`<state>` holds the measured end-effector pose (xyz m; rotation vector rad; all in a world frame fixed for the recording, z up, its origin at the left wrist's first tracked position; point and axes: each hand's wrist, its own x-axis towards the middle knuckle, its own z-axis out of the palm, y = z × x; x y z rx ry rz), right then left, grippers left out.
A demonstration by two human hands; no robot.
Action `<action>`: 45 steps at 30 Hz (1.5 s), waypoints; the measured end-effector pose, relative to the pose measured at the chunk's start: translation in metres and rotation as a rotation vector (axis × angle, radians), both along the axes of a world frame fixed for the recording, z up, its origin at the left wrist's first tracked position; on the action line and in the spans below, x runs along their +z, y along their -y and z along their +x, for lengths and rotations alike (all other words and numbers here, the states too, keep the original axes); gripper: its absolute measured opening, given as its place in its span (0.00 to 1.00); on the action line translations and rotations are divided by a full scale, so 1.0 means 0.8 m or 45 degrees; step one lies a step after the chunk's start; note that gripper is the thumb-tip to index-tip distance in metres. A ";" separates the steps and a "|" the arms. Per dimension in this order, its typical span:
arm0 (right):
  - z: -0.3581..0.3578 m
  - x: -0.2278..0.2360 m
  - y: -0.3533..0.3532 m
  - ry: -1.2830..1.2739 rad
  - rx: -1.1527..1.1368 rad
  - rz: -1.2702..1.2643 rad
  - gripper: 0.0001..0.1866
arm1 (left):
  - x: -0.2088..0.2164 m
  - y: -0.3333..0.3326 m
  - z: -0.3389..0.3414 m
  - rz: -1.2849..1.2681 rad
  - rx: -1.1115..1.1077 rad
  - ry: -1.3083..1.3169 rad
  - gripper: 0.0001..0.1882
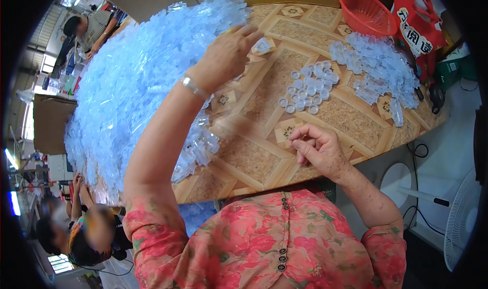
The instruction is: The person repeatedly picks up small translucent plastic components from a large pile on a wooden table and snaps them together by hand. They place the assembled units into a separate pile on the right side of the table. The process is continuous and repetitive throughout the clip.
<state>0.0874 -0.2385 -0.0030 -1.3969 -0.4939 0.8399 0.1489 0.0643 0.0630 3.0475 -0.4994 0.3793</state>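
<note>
My left hand (229, 52) reaches far across the patterned table (264, 151), its fingers bent down at the edge of a big heap of clear plastic parts (132, 80); whether it grips a part I cannot tell. My right hand (317, 146) rests near the table's front edge with the fingers curled loosely and nothing seen in it. A cluster of small clear round caps (307, 88) lies between the two hands, toward the far side.
A second pile of clear plastic pieces (381, 70) lies at the right. A red plastic basket (366, 11) and a red bag (417, 27) stand behind it. Other people sit at far left and lower left. A white fan (460, 223) stands at the right.
</note>
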 end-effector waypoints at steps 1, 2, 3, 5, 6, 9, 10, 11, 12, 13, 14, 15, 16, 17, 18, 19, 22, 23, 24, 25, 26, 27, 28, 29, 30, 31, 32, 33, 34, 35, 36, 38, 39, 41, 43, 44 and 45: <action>-0.001 -0.001 0.000 0.008 0.002 0.006 0.05 | -0.016 -0.006 0.029 0.118 -0.024 0.039 0.29; -0.001 -0.004 0.001 -0.006 0.002 0.022 0.06 | -0.022 -0.003 0.050 0.232 -0.057 0.078 0.29; -0.001 -0.003 0.001 0.007 0.003 0.026 0.06 | -0.028 -0.005 0.063 0.270 -0.002 -0.026 0.29; -0.002 -0.001 0.002 0.022 0.000 0.028 0.06 | -0.035 -0.003 0.081 0.345 0.099 -0.244 0.28; -0.001 -0.003 0.004 0.010 0.023 0.013 0.07 | -0.039 -0.009 0.092 0.337 0.116 -0.371 0.26; 0.001 -0.004 0.005 0.018 0.033 0.073 0.07 | -0.035 0.007 0.098 0.392 0.294 -0.427 0.23; 0.001 -0.003 0.004 0.024 0.031 0.060 0.07 | -0.030 0.010 0.087 0.417 0.206 -0.332 0.19; 0.001 -0.001 0.003 0.030 0.032 0.046 0.07 | -0.034 0.013 0.076 0.380 0.201 -0.299 0.19; 0.000 -0.001 0.002 0.037 0.037 0.033 0.07 | -0.040 0.015 0.063 0.343 0.200 -0.266 0.19; 0.000 0.000 0.002 0.024 0.039 0.041 0.07 | -0.040 0.017 0.046 0.308 0.209 -0.226 0.19; 0.000 -0.001 0.001 0.009 0.032 0.047 0.07 | -0.030 0.027 0.030 0.172 0.194 -0.252 0.20; 0.000 -0.002 0.001 -0.006 0.027 0.054 0.07 | -0.018 0.039 0.011 0.035 0.181 -0.277 0.20; 0.000 -0.002 0.001 -0.005 0.008 0.056 0.07 | -0.010 0.049 -0.009 -0.101 0.167 -0.297 0.21; 0.000 -0.003 0.001 -0.007 -0.005 0.058 0.07 | -0.011 0.055 -0.028 -0.214 0.144 -0.261 0.22; 0.000 -0.005 0.001 -0.010 -0.019 0.059 0.07 | -0.014 0.059 -0.048 -0.327 0.121 -0.223 0.23; -0.001 -0.006 -0.001 -0.029 -0.050 0.089 0.07 | -0.015 0.064 -0.069 -0.442 0.103 -0.183 0.23; 0.000 -0.016 -0.005 -0.106 -0.161 0.160 0.09 | -0.013 0.089 -0.126 -0.708 0.173 -0.274 0.25; 0.000 -0.017 -0.006 -0.091 -0.185 0.143 0.09 | -0.015 0.095 -0.140 -0.753 0.188 -0.292 0.25; -0.001 -0.014 -0.007 -0.074 -0.210 0.127 0.10 | -0.017 0.102 -0.152 -0.798 0.202 -0.310 0.25; -0.001 -0.013 -0.010 -0.056 -0.234 0.114 0.10 | -0.019 0.107 -0.162 -0.840 0.216 -0.325 0.26; -0.002 -0.018 -0.010 -0.036 -0.211 0.176 0.12 | -0.022 0.111 -0.170 -0.828 0.197 -0.261 0.25; -0.003 -0.017 -0.011 -0.028 -0.231 0.178 0.13 | -0.025 0.113 -0.175 -0.870 0.188 -0.261 0.25; -0.004 -0.013 -0.012 -0.018 -0.251 0.179 0.13 | -0.028 0.115 -0.179 -0.913 0.179 -0.260 0.25; -0.006 -0.009 -0.013 -0.008 -0.272 0.179 0.14 | -0.031 0.116 -0.183 -0.957 0.168 -0.259 0.25; -0.007 -0.005 -0.014 -0.016 -0.261 0.172 0.14 | -0.033 0.115 -0.186 -1.000 0.154 -0.279 0.26; -0.006 -0.007 -0.013 0.017 -0.218 0.150 0.14 | -0.034 0.113 -0.185 -1.043 0.134 -0.295 0.27; -0.005 -0.011 -0.010 0.050 -0.176 0.127 0.13 | -0.035 0.111 -0.184 -1.085 0.111 -0.312 0.28; -0.004 -0.014 -0.008 0.083 -0.135 0.105 0.13 | -0.038 0.110 -0.183 -1.141 0.101 -0.328 0.29; -0.005 -0.014 -0.007 0.093 -0.115 0.099 0.13 | -0.042 0.108 -0.183 -1.193 0.092 -0.346 0.31; -0.006 -0.014 -0.007 0.103 -0.096 0.094 0.13 | -0.047 0.106 -0.183 -1.244 0.082 -0.365 0.32; -0.007 -0.013 -0.007 0.113 -0.077 0.089 0.13 | -0.050 0.106 -0.183 -1.421 0.068 -0.429 0.32; -0.010 -0.007 -0.006 0.095 -0.074 0.105 0.14 | -0.057 0.106 -0.181 -1.776 0.035 -0.564 0.32; -0.012 -0.005 -0.007 0.087 -0.073 0.112 0.14 | -0.060 0.106 -0.180 -1.868 0.024 -0.558 0.31; -0.014 -0.004 -0.007 0.140 -0.084 0.080 0.14 | -0.068 0.108 -0.177 -2.049 0.001 -0.548 0.28; -0.017 -0.003 -0.009 0.206 -0.083 0.045 0.14 | -0.073 0.110 -0.176 -2.192 -0.003 -0.621 0.26; -0.019 -0.003 -0.009 0.246 -0.076 0.026 0.15 | -0.073 0.112 -0.177 -2.264 -0.006 -0.658 0.25; -0.020 -0.003 -0.010 0.285 -0.069 0.007 0.15 | -0.070 0.112 -0.180 -2.303 0.021 -0.749 0.24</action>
